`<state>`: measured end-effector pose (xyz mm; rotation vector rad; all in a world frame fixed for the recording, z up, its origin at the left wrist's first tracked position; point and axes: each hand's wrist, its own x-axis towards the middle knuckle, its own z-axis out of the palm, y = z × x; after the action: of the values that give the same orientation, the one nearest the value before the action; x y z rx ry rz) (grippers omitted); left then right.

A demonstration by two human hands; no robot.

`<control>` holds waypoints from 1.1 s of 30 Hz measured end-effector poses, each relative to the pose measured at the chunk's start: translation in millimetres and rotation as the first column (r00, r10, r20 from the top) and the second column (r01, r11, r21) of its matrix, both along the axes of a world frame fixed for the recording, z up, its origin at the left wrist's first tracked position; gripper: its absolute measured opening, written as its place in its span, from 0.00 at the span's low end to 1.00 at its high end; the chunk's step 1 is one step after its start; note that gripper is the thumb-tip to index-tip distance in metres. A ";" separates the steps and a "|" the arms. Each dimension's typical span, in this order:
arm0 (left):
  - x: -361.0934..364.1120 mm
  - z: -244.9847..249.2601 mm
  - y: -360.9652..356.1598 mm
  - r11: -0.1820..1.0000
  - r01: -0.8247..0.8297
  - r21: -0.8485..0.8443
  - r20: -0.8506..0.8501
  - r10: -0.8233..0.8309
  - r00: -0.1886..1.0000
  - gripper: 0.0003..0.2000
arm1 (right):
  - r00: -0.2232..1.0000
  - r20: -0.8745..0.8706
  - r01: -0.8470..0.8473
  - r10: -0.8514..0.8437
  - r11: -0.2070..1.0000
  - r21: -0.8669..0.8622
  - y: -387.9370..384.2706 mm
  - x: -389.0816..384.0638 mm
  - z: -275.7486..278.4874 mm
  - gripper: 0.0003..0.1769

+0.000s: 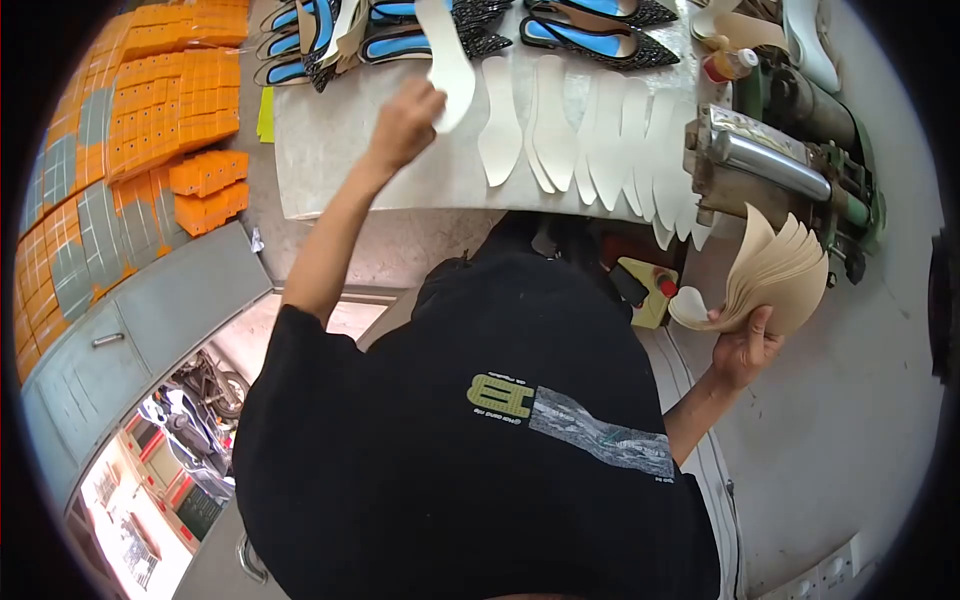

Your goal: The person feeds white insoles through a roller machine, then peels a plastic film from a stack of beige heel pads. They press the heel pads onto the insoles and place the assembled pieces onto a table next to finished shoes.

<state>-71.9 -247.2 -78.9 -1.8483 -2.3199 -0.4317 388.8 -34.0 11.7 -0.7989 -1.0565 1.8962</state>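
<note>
My left hand [405, 125] reaches over the table, its fingers closed at the edge of a cream shoe insole [453, 75]. To the right of it, several more cream insoles [553, 125] lie side by side in a row, some overlapping, a few past the table's front edge. Off to the right, my right hand [745, 352] grips a fanned stack of beige insoles [785, 275], the thumb on the near side. Along the back of the table stand black pointed flat shoes [585, 42] with blue inside them.
A roller machine [770, 165] sits at the table's right end, beside a bottle with a yellow cap [735, 65]. Orange boxes [165, 110] are stacked on the left. A yellow container with a red cap [645, 290] stands below the table [340, 140].
</note>
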 end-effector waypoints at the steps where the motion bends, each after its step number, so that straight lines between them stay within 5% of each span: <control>1: 6.0 -31.0 -17.3 0.995 -0.026 -0.093 0.043 0.030 0.999 0.05 | 1.000 0.009 -0.007 0.007 1.000 0.008 0.9 -3.1 -0.9 0.22; 5: 21.0 -91.7 -55.0 0.987 0.055 -0.148 0.190 -0.026 0.981 0.05 | 0.995 0.102 -0.016 0.011 0.999 0.040 -5.9 -7.3 -0.1 0.21; 8: 30.1 -104.9 -65.4 0.992 0.058 -0.113 0.293 -0.023 0.956 0.06 | 0.971 0.236 0.008 -0.036 0.993 0.117 -13.2 -8.6 1.4 0.19; 14: 27.8 -103.9 -70.9 0.977 0.060 -0.203 0.433 0.035 0.901 0.09 | 0.969 0.220 0.078 -0.111 0.985 0.153 -18.1 6.9 5.6 0.23; 16: 32.7 -82.0 -65.9 0.971 0.063 -0.230 0.426 0.042 0.904 0.11 | 0.982 0.120 0.142 -0.147 0.989 0.047 -7.6 22.6 -8.7 0.25; 21: 62.4 -1.1 14.0 0.987 -0.132 -0.086 0.478 0.158 0.864 0.06 | 0.921 0.381 0.070 -0.083 0.996 0.048 27.4 27.0 -78.8 0.16; 23: 84.8 29.2 67.5 0.991 -0.129 -0.024 0.658 0.113 0.744 0.04 | 0.971 0.237 0.067 -0.037 0.990 -0.122 31.5 12.7 -68.3 0.10; 25: 112.0 43.2 131.2 0.989 -0.107 0.103 0.834 -0.027 0.552 0.09 | 0.950 0.312 0.036 -0.010 0.996 -0.078 38.2 14.5 -62.5 0.11; 27: 130.3 50.5 198.4 1.000 -0.021 -0.003 0.858 0.013 0.513 0.20 | 0.894 0.447 -0.024 0.011 0.999 0.024 46.8 13.4 -60.0 0.11; 28: 129.0 35.4 232.3 0.990 0.082 -0.113 0.912 0.070 0.404 0.31 | 0.860 0.511 -0.060 0.010 0.995 0.082 52.9 12.2 -58.1 0.12; 30: 139.8 36.2 277.1 0.975 0.162 -0.151 0.972 0.117 0.202 0.37 | 0.890 0.456 -0.074 -0.007 0.984 0.160 39.6 28.9 -40.0 0.16; 31: 139.9 26.5 299.5 0.979 0.170 -0.114 0.993 0.112 0.025 0.33 | 0.891 0.454 -0.084 -0.001 0.983 0.166 31.8 38.8 -38.3 0.16; 33: 124.0 -15.6 342.7 0.913 0.408 -0.015 0.997 0.043 -0.060 0.26 | 0.949 0.291 0.091 -0.125 0.988 0.125 14.3 56.2 -40.9 0.20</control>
<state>52.1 95.5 -94.5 -2.4265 -2.8854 -2.4205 445.0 -19.6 -29.2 -1.0796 -1.2610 1.6423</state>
